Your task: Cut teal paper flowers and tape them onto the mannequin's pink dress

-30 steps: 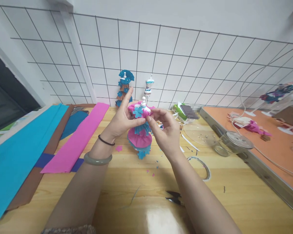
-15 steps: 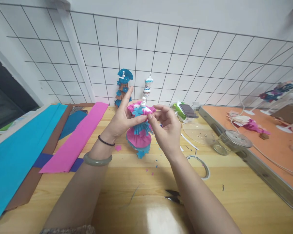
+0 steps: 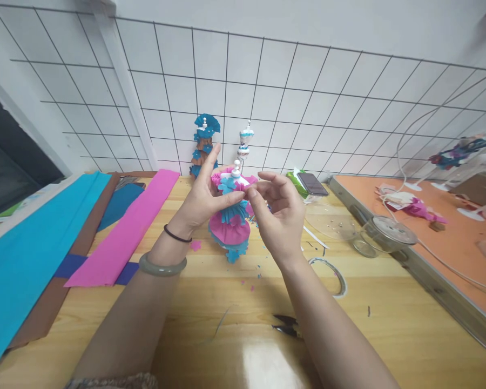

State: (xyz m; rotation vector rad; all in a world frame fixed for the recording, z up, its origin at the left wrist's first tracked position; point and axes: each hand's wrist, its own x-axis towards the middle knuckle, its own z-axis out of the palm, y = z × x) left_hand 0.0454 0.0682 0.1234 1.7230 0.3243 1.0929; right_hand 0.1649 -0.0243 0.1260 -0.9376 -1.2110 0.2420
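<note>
A small dress form wearing a pink and blue crepe-paper dress (image 3: pixel 230 229) stands on the wooden table (image 3: pixel 389 319) in front of me. My left hand (image 3: pixel 202 200) grips its waist, thumb across the front and forefinger raised. My right hand (image 3: pixel 277 213) pinches the pink paper at the dress's right shoulder with thumb and forefinger, the other fingers curled. A blue paper flower (image 3: pixel 228 185) sits on the chest, just under the form's white knob.
Sheets of blue (image 3: pixel 28 254), brown and pink crepe paper (image 3: pixel 125 232) lie at left. Two more dressed forms (image 3: pixel 204 143) stand by the wire grid wall. A phone (image 3: pixel 311 183), clear lid, glass jar (image 3: pixel 383 237), tape ring (image 3: pixel 332 273) and small scissors (image 3: pixel 285 324) lie at right and front. An orange-topped board (image 3: pixel 441 237) holds other crafts.
My right hand has lifted slightly and its thumb and forefinger have closed on the paper at the dress's shoulder. The left hand keeps its grip on the waist.
</note>
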